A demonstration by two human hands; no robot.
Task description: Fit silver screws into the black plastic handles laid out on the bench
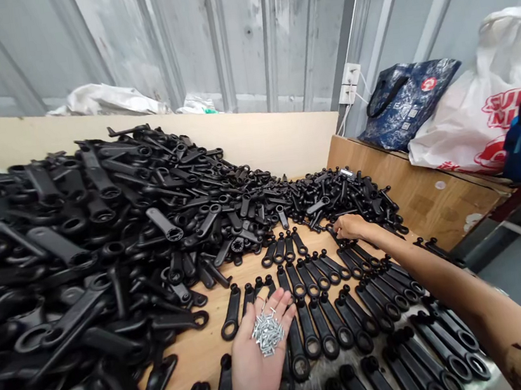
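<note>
Lying palm up in the foreground, the left hand (260, 364) is spread open and slightly cupped, with a loose heap of small silver screws (268, 333) sitting right across the palm and the base of the fingers! Over to the far end of the rows goes the right arm, stretched out long, and there's the right hand (348, 227), fingers bent downward at a dark piece by the tabletop; whether they're gripping it, I cannot tell from this angle. Between and around the hands, look at the black levers (327, 330), ring ends toward us, knobbed ends away, laid side by side in slanting rows across the wooden table (180, 352). Out on the left, what a mound: a big jumbled pile of black parts (95, 178), rings and shafts pointing every which way, climbing against the pale board (252, 135) behind. Just beyond the right hand sits a lower heap of small black pieces (351, 192), beside a wooden panel (392, 171). Up on the right, a dark blue bag (406, 102) leans next to a white plastic bag (467, 129) with red print, under the grey metal wall.
</note>
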